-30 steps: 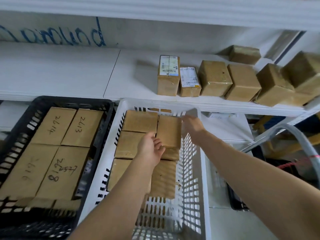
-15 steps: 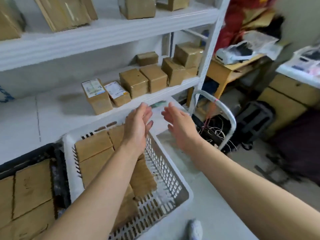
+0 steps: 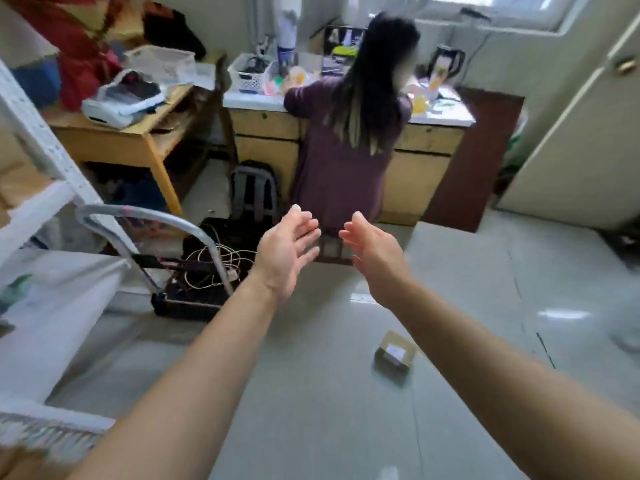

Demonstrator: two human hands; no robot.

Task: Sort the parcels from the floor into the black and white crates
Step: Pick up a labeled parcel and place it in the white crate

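Observation:
One small brown parcel (image 3: 394, 355) with a white label lies on the pale tiled floor, right of centre, below my right forearm. My left hand (image 3: 285, 251) and my right hand (image 3: 372, 249) are both stretched forward in mid-air, palms facing each other, fingers straight, holding nothing. Only the corner of the white crate (image 3: 45, 434) shows at the bottom left edge. The black crate is out of view.
A white metal shelf (image 3: 38, 161) runs along the left. A black basket of cables (image 3: 197, 278) with a curved silver handle stands on the floor ahead. A person (image 3: 349, 140) kneels at a low desk (image 3: 429, 147) behind a grey backpack (image 3: 254, 192).
My view has swung right, away from the two crates and the shelf, toward the room's floor. Both hands left the white crate and now hang open in the air.

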